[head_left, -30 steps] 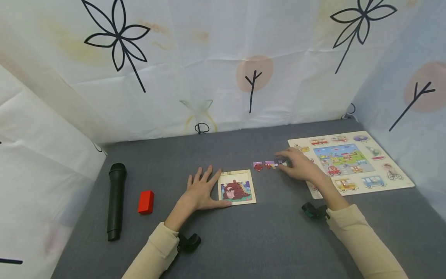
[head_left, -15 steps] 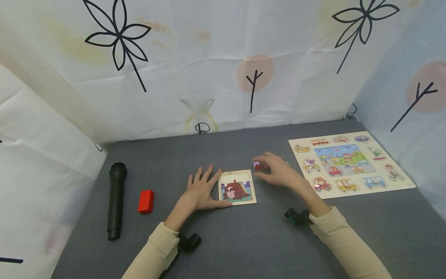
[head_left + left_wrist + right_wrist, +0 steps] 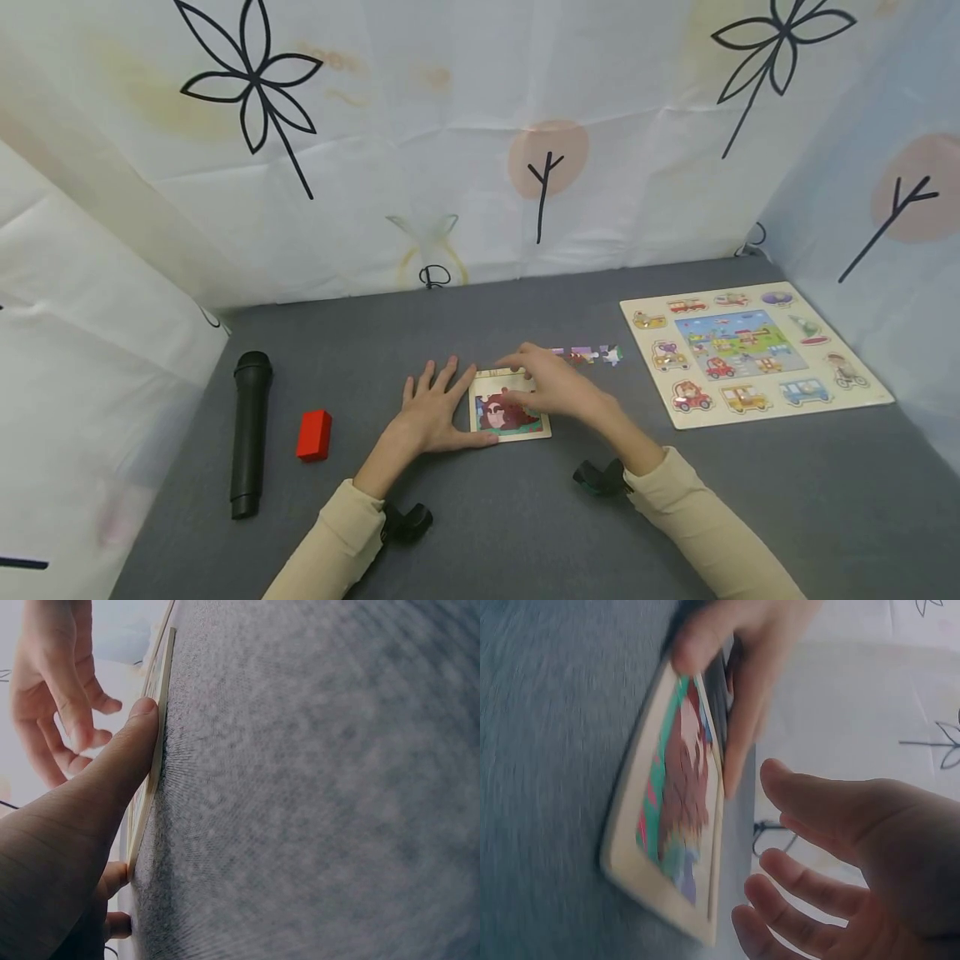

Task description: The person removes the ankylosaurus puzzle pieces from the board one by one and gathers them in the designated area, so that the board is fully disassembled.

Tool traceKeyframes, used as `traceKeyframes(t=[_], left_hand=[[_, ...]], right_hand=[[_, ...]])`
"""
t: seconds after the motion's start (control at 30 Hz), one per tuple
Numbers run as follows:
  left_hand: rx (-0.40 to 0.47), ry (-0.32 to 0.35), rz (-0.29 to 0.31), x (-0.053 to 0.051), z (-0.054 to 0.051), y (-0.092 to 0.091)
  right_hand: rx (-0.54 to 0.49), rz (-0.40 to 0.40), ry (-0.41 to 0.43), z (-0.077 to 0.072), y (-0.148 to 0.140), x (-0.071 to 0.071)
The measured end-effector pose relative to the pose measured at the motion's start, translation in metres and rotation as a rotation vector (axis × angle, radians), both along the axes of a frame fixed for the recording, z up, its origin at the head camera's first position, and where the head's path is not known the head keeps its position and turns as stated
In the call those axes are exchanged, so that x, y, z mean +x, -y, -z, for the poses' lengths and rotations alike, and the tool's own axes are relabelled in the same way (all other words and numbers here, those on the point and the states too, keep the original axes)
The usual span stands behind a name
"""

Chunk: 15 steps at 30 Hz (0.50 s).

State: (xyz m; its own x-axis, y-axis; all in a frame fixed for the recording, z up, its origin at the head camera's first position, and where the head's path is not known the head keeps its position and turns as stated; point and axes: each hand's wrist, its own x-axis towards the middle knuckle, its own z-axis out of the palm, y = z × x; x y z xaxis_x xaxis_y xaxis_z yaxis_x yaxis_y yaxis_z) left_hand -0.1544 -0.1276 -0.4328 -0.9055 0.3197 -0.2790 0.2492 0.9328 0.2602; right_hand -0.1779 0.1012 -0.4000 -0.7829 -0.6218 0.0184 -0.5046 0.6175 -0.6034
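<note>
A small wooden puzzle frame (image 3: pixel 547 429) lies flat on the grey table, a reddish-brown picture in its lower part and bare wood along its top. My left hand (image 3: pixel 429 417) is spread beside it, thumb (image 3: pixel 135 739) on the near edge and a fingertip at the upper left corner. Over the frame's upper right part hovers my right hand (image 3: pixel 558 387), thumb and fingers apart; the right wrist view shows nothing between them (image 3: pixel 870 855). Just beyond this hand lies a row of small puzzle pieces (image 3: pixel 582 355), the leftmost partly hidden.
A large wooden board with vehicle pictures (image 3: pixel 738 403) lies at the right. On the left are a black microphone (image 3: pixel 251 433) and a red block (image 3: pixel 314 435). White cloth with drawn flowers (image 3: pixel 480 200) stands behind the table.
My right hand has moved left, from the right end of the row of pieces to over the small frame, uncovering the row's right part. My left hand has stayed in place.
</note>
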Motion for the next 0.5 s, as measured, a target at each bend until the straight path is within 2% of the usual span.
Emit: traceKeyframes(t=[0.27, 0.5], left_hand=[[-0.001, -0.002, 0.003, 0.000, 0.001, 0.001], [-0.003, -0.002, 0.006, 0.000, 0.001, 0.001]], right_hand=[[0.026, -0.072, -0.030, 0.009, 0.022, 0.004], [0.053, -0.047, -0.013, 0.014, 0.028, 0.007]])
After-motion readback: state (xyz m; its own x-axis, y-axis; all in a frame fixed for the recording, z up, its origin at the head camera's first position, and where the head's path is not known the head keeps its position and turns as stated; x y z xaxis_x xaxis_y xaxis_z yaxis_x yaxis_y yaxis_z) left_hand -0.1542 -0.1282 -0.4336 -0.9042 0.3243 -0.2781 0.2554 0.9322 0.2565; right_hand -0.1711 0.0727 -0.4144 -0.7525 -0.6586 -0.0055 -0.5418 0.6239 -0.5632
